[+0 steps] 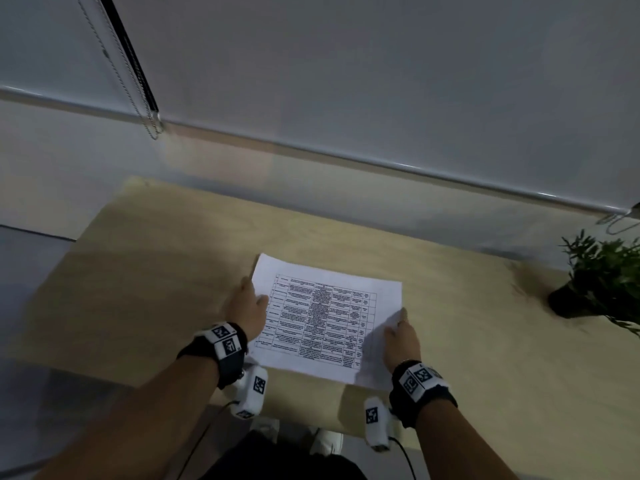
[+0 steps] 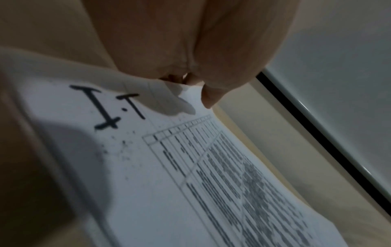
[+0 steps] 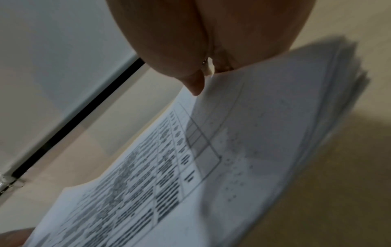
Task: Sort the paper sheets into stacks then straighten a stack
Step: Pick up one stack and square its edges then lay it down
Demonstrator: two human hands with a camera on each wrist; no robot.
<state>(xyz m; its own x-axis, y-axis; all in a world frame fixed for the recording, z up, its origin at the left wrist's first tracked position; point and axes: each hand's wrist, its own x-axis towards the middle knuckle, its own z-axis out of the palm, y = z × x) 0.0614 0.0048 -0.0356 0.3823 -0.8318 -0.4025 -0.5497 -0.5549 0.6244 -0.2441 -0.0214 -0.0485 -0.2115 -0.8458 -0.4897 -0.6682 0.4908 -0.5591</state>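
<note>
1. My left hand point(image 1: 246, 308) grips the left edge of the stack of printed sheets point(image 1: 325, 320), thumb on top.
2. My right hand point(image 1: 401, 341) grips its right edge.
3. The stack sits over the wooden table point(image 1: 156, 289), near a potted plant point(image 1: 602, 275).

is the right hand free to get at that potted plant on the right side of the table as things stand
Probably not at once: the right hand grips the paper stack by its right edge, the left hand holding the other side. The table between it and the potted plant looks bare, so letting go should suffice.
</note>
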